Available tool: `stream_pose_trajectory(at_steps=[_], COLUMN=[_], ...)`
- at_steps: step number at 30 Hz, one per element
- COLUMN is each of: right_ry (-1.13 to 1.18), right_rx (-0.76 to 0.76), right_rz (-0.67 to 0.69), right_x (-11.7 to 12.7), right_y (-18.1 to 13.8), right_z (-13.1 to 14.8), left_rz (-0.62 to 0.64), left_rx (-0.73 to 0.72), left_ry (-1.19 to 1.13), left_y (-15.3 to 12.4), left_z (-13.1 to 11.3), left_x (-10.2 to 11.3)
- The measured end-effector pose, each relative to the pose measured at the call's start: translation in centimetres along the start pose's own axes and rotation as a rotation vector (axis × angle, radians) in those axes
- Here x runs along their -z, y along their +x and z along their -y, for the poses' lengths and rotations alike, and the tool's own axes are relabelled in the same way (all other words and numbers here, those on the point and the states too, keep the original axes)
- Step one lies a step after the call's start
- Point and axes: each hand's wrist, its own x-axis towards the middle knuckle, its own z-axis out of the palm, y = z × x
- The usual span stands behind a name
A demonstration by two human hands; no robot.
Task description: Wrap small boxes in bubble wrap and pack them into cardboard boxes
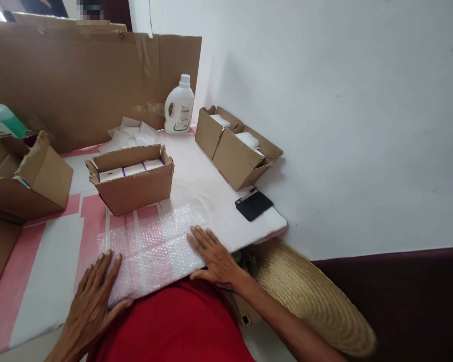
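A clear sheet of bubble wrap [151,251] lies flat along the front edge of the table, over its pink and white covering. My left hand [94,291] rests on the sheet's left end, fingers stretched out and thumb apart. On the right end lies my right hand [213,256], its fingers extended and the thumb by the table edge. Neither hand grips anything. Just behind the wrap stands an open cardboard box [136,193] with several white, purple-edged packs [134,169] inside.
Two joined cardboard boxes [234,153] with white wrapped items stand by the wall, near a black flat pouch [254,205]. A white jug [180,108] and crumpled plastic [130,134] sit before a tall cardboard panel [79,85]. More boxes [49,176] stand left; a woven basket [305,296] is below right.
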Motion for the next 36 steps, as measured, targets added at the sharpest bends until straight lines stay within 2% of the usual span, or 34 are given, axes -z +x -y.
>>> stream_pose_trajectory(at_steps=[5, 12, 15, 20, 23, 26, 31, 36], right_ry=[-0.075, 0.045, 0.168, 0.376, 0.461, 0.523, 0.482, 0.341], right_rx=[0.069, 0.116, 0.072, -0.090, -0.191, -0.276, -0.403, -0.489], right_rz=[0.026, 0.002, -0.038, -0.214, -0.269, -0.330, -0.418, -0.521], right_x=[1.3, 1.9, 2.2, 2.1, 2.3, 2.1, 1.2, 0.0], right_y=[-2.7, -3.9, -3.8, -1.9, -1.0, -1.2, -1.5, -0.2], right_z=[-4.0, -4.3, -4.4, -4.4, -3.9, -3.3, -1.9, -0.5], left_rz=[0.008, -0.045, -0.061, -0.107, -0.094, -0.134, -0.269, -0.275], left_rx=[-0.115, -0.127, -0.050, 0.113, 0.195, 0.265, 0.488, 0.595], left_ry=[0.028, -0.123, -0.213, -0.304, -0.386, -0.456, -0.424, -0.314], left_y=[-1.7, -3.1, -3.4, -3.6, -3.5, -3.3, -2.8, -1.5], left_z=[1.7, 1.8, 1.7, 1.4, 0.7, -0.3, -1.6, -2.0], left_x=[0.9, 2.2, 2.6, 1.8, 1.8, 2.1, 1.6, 1.4])
